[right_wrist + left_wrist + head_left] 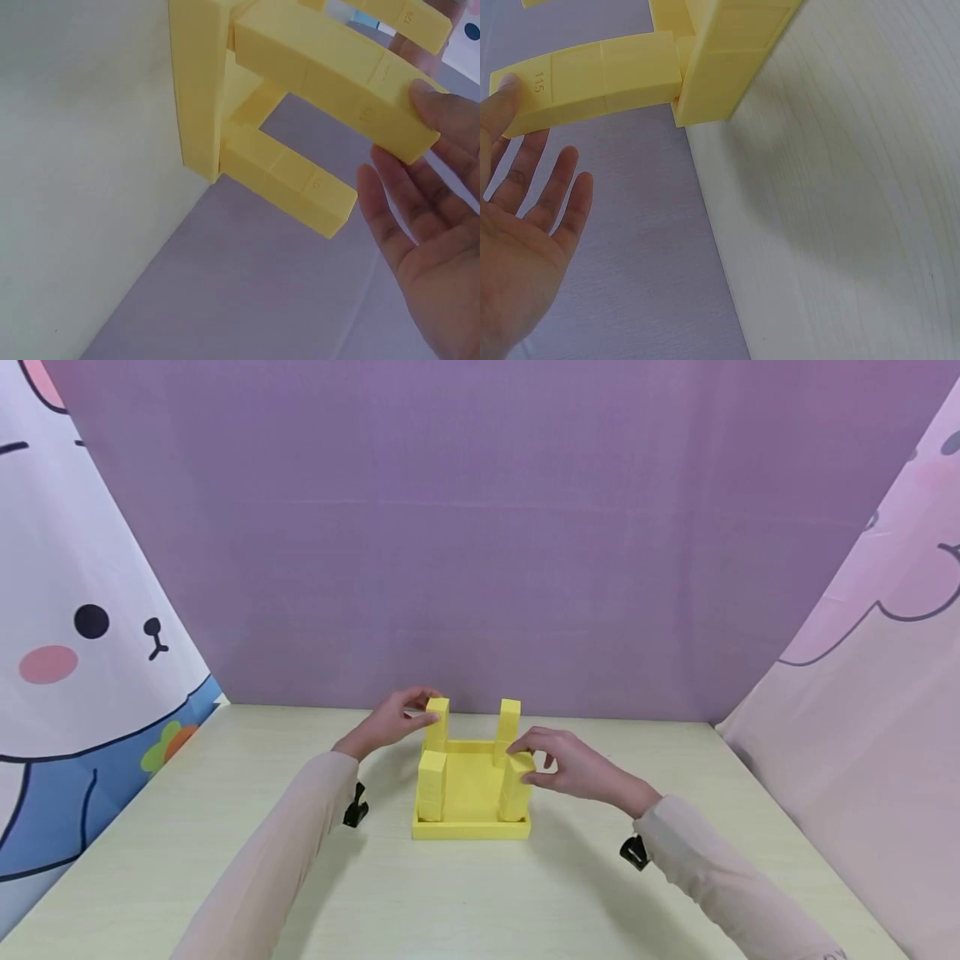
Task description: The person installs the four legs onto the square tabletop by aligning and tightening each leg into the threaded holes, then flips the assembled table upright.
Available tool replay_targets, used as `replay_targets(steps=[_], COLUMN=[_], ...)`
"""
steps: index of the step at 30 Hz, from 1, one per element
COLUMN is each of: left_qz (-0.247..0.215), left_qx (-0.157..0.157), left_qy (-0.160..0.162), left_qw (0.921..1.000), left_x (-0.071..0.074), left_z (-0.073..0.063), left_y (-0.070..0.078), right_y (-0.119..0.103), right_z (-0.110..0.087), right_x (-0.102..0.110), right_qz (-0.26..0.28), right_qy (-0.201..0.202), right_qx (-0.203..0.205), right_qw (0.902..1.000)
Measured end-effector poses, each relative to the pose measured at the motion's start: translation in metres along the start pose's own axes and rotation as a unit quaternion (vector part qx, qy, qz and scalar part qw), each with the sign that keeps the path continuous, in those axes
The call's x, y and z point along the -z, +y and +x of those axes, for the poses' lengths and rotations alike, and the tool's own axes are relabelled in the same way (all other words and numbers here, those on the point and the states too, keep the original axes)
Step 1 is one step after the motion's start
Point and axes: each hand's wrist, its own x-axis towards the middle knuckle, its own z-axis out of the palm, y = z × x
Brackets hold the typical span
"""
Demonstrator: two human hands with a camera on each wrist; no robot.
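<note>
A shallow yellow square tray with a raised rim lies on the table, and a yellow block-like post rises at each corner. My left hand pinches the top of the far-left post, thumb on the side marked with small raised digits. With thumb and fingertips, my right hand holds the top of the near-right post, which leans slightly. Untouched are the near-left post and the far-right post. Faint seams run across the posts.
The pale wood-grain table reaches back to a purple cloth backdrop. Cartoon-printed cloths hang at the left and right. A small black device sits at the left wrist, another at the right.
</note>
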Motion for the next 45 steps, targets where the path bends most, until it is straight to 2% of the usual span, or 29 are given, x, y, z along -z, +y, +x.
replay_targets(steps=[6, 10, 16, 24, 29, 34, 45], left_qz=[-0.003, 0.010, 0.012, 0.012, 0.010, 0.009, 0.008], left_qx=[-0.003, -0.003, 0.008, 0.005, 0.006, 0.002, 0.006], left_qy=[0.007, 0.009, 0.011, 0.012, 0.013, 0.011, 0.009], left_qw=[1.0000, 0.9999, 0.9998, 0.9998, 0.9999, 0.9999, 0.9999], left_x=[-0.005, -0.005, -0.005, -0.006, -0.005, -0.006, -0.008], left_z=[0.010, 0.013, 0.014, 0.015, 0.014, 0.013, 0.016], left_y=[-0.025, -0.034, -0.034, -0.035, -0.033, -0.031, -0.031], right_y=[-0.002, -0.003, -0.002, -0.001, -0.002, -0.003, -0.005], right_z=[-0.004, -0.005, -0.006, -0.003, -0.001, 0.000, -0.003], right_x=[-0.006, -0.008, -0.007, 0.004, 0.008, 0.007, -0.003], right_qz=[-0.002, -0.001, -0.004, 0.010, 0.014, 0.008, -0.005], right_qy=[0.035, 0.048, 0.046, -0.017, -0.033, -0.031, 0.022], right_qx=[-0.022, -0.027, -0.023, -0.019, -0.006, -0.007, -0.034], right_qw=[0.9991, 0.9985, 0.9987, 0.9996, 0.9994, 0.9995, 0.9992])
